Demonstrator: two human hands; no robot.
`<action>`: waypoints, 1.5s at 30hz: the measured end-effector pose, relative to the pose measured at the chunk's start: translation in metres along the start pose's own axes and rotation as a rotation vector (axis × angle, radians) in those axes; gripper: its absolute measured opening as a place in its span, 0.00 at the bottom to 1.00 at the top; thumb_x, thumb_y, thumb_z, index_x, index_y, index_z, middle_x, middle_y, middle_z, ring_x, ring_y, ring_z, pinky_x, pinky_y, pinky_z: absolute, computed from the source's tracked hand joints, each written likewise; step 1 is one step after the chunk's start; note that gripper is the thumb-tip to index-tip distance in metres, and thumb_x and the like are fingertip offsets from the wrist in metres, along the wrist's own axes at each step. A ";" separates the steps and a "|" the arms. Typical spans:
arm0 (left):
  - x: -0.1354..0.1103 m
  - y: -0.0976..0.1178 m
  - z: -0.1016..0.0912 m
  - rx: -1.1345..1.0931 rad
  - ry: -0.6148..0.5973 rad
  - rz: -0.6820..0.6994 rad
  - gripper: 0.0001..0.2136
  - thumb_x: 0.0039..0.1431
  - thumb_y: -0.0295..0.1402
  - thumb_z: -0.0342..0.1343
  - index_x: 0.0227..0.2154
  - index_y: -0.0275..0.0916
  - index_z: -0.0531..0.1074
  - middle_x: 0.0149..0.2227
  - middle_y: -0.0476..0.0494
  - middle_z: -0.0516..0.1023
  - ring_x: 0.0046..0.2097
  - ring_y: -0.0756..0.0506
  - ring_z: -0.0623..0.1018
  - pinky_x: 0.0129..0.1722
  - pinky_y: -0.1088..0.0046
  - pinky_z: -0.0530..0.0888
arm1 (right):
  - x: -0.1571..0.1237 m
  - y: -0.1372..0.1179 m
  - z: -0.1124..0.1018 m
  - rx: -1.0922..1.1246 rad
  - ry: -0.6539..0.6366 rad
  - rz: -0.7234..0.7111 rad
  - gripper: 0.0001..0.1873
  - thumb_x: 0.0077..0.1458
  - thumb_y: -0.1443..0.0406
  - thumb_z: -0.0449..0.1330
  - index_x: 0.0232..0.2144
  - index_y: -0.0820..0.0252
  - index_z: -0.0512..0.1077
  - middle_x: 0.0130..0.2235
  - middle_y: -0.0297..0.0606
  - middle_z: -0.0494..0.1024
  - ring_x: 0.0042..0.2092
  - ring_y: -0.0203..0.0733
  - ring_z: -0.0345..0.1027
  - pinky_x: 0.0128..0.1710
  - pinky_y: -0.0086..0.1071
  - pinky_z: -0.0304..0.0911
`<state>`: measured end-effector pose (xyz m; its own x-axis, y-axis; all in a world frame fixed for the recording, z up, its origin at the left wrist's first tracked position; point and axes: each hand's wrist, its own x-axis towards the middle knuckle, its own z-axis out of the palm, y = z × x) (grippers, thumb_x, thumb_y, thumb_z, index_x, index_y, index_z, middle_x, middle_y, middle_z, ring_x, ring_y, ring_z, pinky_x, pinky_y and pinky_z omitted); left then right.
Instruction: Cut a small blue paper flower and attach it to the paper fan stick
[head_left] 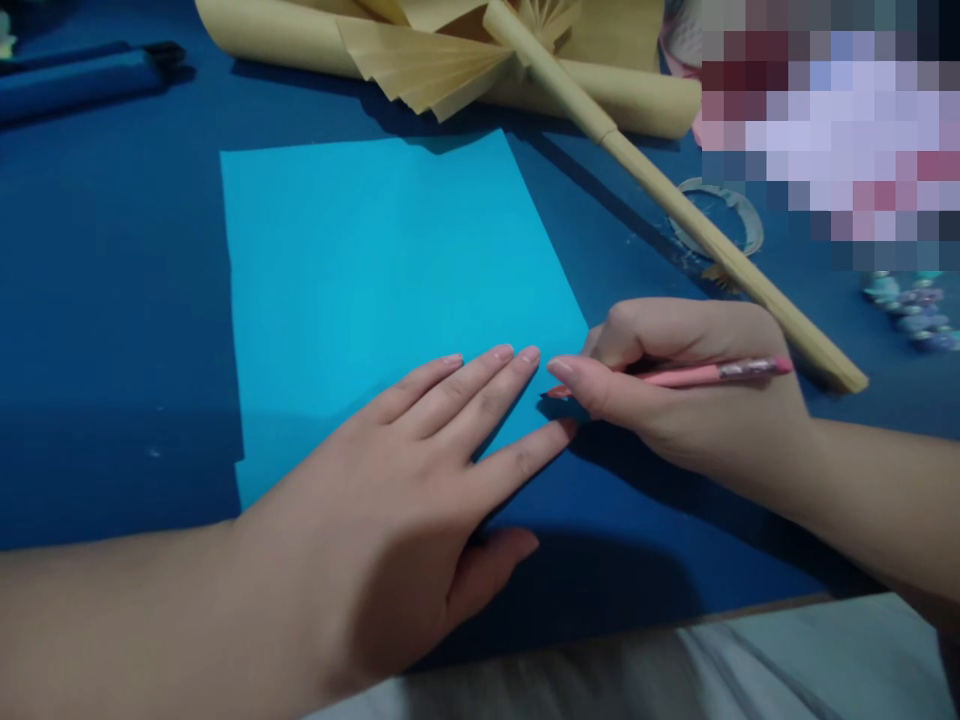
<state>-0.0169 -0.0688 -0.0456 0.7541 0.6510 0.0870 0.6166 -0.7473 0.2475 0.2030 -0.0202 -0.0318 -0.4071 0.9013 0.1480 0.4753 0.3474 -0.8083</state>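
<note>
Sheet of bright turquoise-blue paper (375,270), four-sided, lying flat on a dark blue desk (112,330), its left edge broken by a small step low down; lower part covered by the left hand (420,480).
Left hand: open, palm down, fingers spread across the sheet, thumb held apart over the desk; index fingertip at the right edge of the paper.
Right hand (690,385): closed around a slim pink pencil (686,376) with a silvery ferrule and pink eraser; dark point directed left, close to the sheet's right edge; contact with the paper cannot be told.
Beyond the sheet: a thick tan paper roll (285,40), lying crosswise, with pleated tan paper fans (435,75) over it.
Long tan rod (667,185), slanting from the fans down past the right hand.
Translucent ring (752,225), beside the rod.
Blue and lilac beads (922,315), far right.
Dark blue elongated object (82,80), upper left, blurred.
Pale fabric (825,650), below the desk's near edge
</note>
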 end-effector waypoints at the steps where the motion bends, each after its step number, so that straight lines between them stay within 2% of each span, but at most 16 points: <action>1: 0.000 0.000 0.000 -0.001 -0.004 0.000 0.25 0.67 0.42 0.50 0.65 0.47 0.65 0.71 0.35 0.56 0.72 0.36 0.58 0.66 0.46 0.65 | 0.000 0.000 0.000 0.000 -0.004 0.007 0.23 0.59 0.63 0.66 0.16 0.58 0.63 0.21 0.31 0.69 0.24 0.32 0.58 0.23 0.32 0.51; 6: -0.001 0.000 0.000 -0.002 -0.006 -0.006 0.25 0.67 0.43 0.50 0.65 0.47 0.64 0.71 0.35 0.56 0.72 0.36 0.57 0.67 0.47 0.65 | 0.001 0.001 -0.001 0.079 0.000 0.058 0.23 0.56 0.58 0.70 0.16 0.58 0.64 0.22 0.32 0.72 0.25 0.33 0.63 0.23 0.31 0.54; 10: -0.001 0.001 -0.003 0.016 0.026 -0.015 0.25 0.65 0.41 0.53 0.64 0.46 0.66 0.72 0.34 0.56 0.71 0.34 0.59 0.64 0.47 0.68 | 0.002 0.010 -0.003 0.397 0.089 0.107 0.21 0.60 0.54 0.65 0.22 0.57 0.67 0.19 0.29 0.71 0.21 0.31 0.63 0.20 0.29 0.55; 13: -0.002 0.003 -0.006 0.094 0.116 0.035 0.21 0.66 0.35 0.51 0.59 0.36 0.73 0.64 0.34 0.71 0.63 0.35 0.72 0.56 0.54 0.75 | 0.005 0.016 -0.004 0.591 0.071 0.134 0.18 0.60 0.50 0.63 0.29 0.57 0.71 0.21 0.29 0.73 0.19 0.31 0.64 0.16 0.28 0.54; 16: -0.006 0.007 -0.006 0.129 0.137 0.107 0.19 0.68 0.31 0.47 0.53 0.31 0.77 0.53 0.39 0.81 0.50 0.39 0.80 0.47 0.61 0.77 | 0.008 0.014 -0.007 0.635 0.060 0.185 0.15 0.57 0.52 0.67 0.33 0.56 0.73 0.27 0.33 0.78 0.24 0.34 0.70 0.20 0.28 0.59; 19: -0.011 0.009 -0.005 0.135 0.097 0.083 0.20 0.68 0.32 0.45 0.55 0.30 0.75 0.56 0.40 0.80 0.52 0.40 0.79 0.48 0.62 0.76 | 0.007 0.002 -0.014 0.638 0.133 0.178 0.13 0.55 0.56 0.70 0.28 0.57 0.73 0.28 0.33 0.74 0.26 0.33 0.67 0.23 0.29 0.61; 21: -0.013 0.008 -0.006 0.124 0.055 0.085 0.21 0.68 0.34 0.46 0.59 0.34 0.72 0.61 0.42 0.75 0.56 0.41 0.78 0.51 0.61 0.75 | 0.006 -0.007 -0.019 0.652 0.079 0.231 0.17 0.58 0.55 0.66 0.25 0.58 0.72 0.25 0.32 0.70 0.23 0.32 0.62 0.21 0.29 0.57; 24: -0.014 0.004 -0.009 0.077 -0.025 0.130 0.27 0.65 0.45 0.50 0.64 0.41 0.67 0.67 0.41 0.66 0.58 0.38 0.76 0.53 0.57 0.73 | 0.009 -0.014 -0.019 0.580 -0.114 0.334 0.18 0.61 0.51 0.63 0.28 0.58 0.72 0.25 0.33 0.71 0.24 0.33 0.63 0.21 0.29 0.57; 26: -0.013 0.002 -0.011 0.063 -0.057 0.167 0.33 0.61 0.53 0.52 0.65 0.41 0.66 0.67 0.38 0.65 0.59 0.35 0.76 0.54 0.54 0.73 | 0.015 -0.013 -0.013 0.470 -0.198 0.275 0.17 0.57 0.52 0.67 0.30 0.59 0.72 0.27 0.33 0.73 0.27 0.34 0.66 0.25 0.29 0.61; 28: -0.012 0.000 -0.011 0.067 -0.081 0.179 0.38 0.57 0.57 0.53 0.65 0.40 0.66 0.66 0.36 0.68 0.60 0.33 0.75 0.54 0.54 0.72 | 0.021 -0.008 -0.006 0.348 -0.230 0.176 0.19 0.53 0.53 0.70 0.26 0.60 0.70 0.28 0.33 0.73 0.29 0.34 0.65 0.27 0.29 0.61; 30: -0.012 -0.001 -0.009 0.074 -0.090 0.182 0.39 0.55 0.58 0.54 0.66 0.41 0.65 0.65 0.36 0.70 0.61 0.34 0.74 0.55 0.56 0.72 | 0.025 -0.003 0.000 0.233 -0.213 0.096 0.21 0.53 0.54 0.70 0.21 0.60 0.67 0.25 0.32 0.71 0.27 0.32 0.61 0.24 0.29 0.56; 32: -0.012 -0.001 -0.006 0.080 -0.088 0.192 0.39 0.56 0.58 0.54 0.66 0.41 0.65 0.64 0.36 0.71 0.61 0.35 0.74 0.55 0.58 0.72 | 0.026 0.000 0.004 0.147 -0.133 0.038 0.24 0.54 0.54 0.70 0.18 0.60 0.64 0.22 0.31 0.67 0.25 0.31 0.57 0.22 0.30 0.51; 35: -0.013 -0.002 -0.003 0.096 -0.025 0.221 0.38 0.56 0.59 0.53 0.63 0.39 0.68 0.64 0.35 0.71 0.60 0.37 0.73 0.56 0.61 0.70 | 0.022 0.002 0.005 0.092 -0.071 -0.007 0.26 0.54 0.57 0.70 0.16 0.59 0.61 0.21 0.30 0.66 0.24 0.31 0.56 0.22 0.31 0.50; 40: -0.013 -0.004 -0.001 0.116 0.038 0.228 0.38 0.57 0.62 0.50 0.62 0.40 0.68 0.64 0.41 0.71 0.62 0.41 0.69 0.59 0.66 0.65 | 0.020 0.000 0.004 -0.025 -0.112 0.000 0.24 0.57 0.65 0.66 0.15 0.59 0.60 0.19 0.30 0.66 0.22 0.31 0.55 0.21 0.31 0.49; 45: -0.010 -0.003 0.001 0.113 0.062 0.228 0.38 0.55 0.61 0.53 0.61 0.39 0.71 0.63 0.41 0.73 0.62 0.41 0.69 0.59 0.65 0.65 | 0.022 -0.003 0.006 -0.095 -0.134 -0.014 0.22 0.56 0.68 0.65 0.15 0.60 0.62 0.18 0.29 0.65 0.21 0.29 0.53 0.21 0.31 0.48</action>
<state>-0.0261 -0.0736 -0.0484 0.8631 0.4685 0.1885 0.4564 -0.8834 0.1061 0.1884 -0.0028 -0.0298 -0.5115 0.8559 0.0769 0.5377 0.3886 -0.7483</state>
